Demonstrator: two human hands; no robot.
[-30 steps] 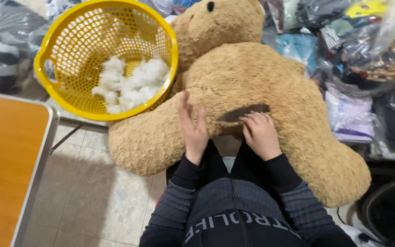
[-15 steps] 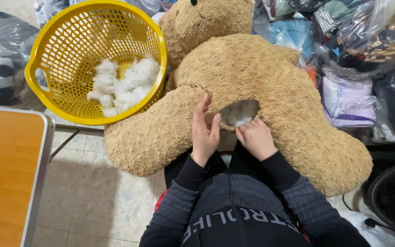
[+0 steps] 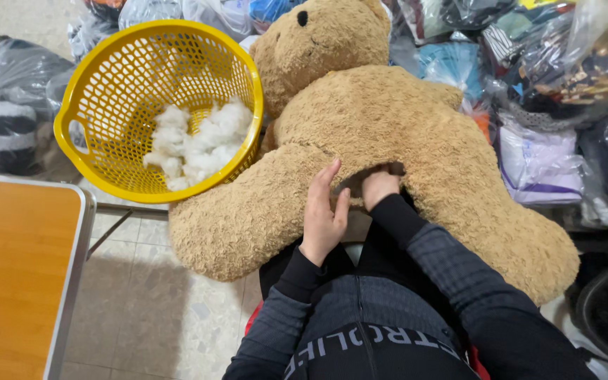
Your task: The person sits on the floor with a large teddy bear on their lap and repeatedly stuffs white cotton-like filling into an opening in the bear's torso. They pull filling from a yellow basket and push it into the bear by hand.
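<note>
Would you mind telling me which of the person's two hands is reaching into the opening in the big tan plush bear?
The right hand: its fingers vanish into the big tan plush bear, while the left hand rests flat outside on the fur.

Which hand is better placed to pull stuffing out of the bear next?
Right. The right hand is already pushed into the opening in the teddy bear, fingers hidden inside. The left hand lies flat on the fur beside the opening, bracing it.
</note>
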